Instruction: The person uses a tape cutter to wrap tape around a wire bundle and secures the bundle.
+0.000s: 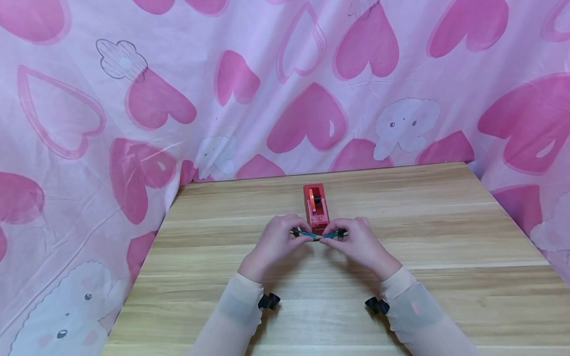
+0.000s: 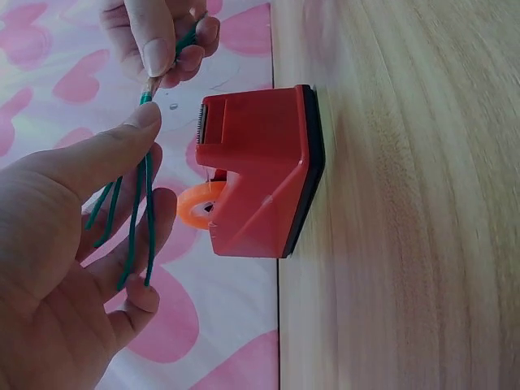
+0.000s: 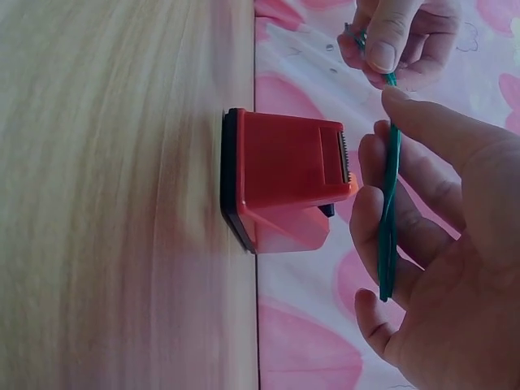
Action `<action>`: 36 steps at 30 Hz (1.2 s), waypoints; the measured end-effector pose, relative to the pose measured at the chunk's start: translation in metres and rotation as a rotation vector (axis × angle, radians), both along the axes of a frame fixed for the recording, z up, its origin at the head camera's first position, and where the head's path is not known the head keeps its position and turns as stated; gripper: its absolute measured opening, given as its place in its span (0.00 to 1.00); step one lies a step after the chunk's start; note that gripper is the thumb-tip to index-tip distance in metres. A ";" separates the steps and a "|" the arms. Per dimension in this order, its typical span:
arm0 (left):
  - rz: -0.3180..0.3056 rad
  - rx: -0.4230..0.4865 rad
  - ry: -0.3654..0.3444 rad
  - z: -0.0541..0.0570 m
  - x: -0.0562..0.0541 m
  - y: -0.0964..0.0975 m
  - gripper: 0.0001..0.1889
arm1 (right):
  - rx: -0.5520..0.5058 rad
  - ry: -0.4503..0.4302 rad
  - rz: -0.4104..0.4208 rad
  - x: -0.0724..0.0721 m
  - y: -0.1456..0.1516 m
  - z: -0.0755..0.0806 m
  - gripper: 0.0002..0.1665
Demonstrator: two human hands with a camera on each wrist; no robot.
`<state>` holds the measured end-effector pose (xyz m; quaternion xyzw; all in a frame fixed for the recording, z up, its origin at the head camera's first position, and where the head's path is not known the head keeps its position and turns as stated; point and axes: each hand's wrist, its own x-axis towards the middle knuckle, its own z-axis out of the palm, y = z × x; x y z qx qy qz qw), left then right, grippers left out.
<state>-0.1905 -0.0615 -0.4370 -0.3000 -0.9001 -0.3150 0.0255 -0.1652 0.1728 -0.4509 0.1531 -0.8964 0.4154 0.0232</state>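
Observation:
A bundle of thin green strands (image 2: pixel 136 215), like cords or wires, is held level between both hands in front of a red tape dispenser (image 1: pixel 316 210). My left hand (image 1: pixel 278 240) pinches the bundle near its middle with thumb and fingers, and the loose strand ends fan out over its palm. Close beside it, my right hand (image 1: pixel 356 242) pinches the other half, whose green strands (image 3: pixel 388 219) lie together along the fingers. Between the fingertips, a short brownish band (image 2: pixel 152 86) shows on the bundle; its material is unclear. An orange tape roll (image 2: pixel 200 205) sits in the dispenser.
The dispenser stands on a wooden table (image 1: pixel 427 217), just beyond the hands. A pink and white heart-patterned cloth (image 1: pixel 307 118) hangs behind the table and at its sides. Small black cameras (image 1: pixel 269 301) are strapped at both wrists.

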 end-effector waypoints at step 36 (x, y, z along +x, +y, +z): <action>-0.003 -0.095 0.126 -0.005 0.001 0.001 0.08 | 0.139 0.106 -0.011 0.001 -0.004 0.003 0.08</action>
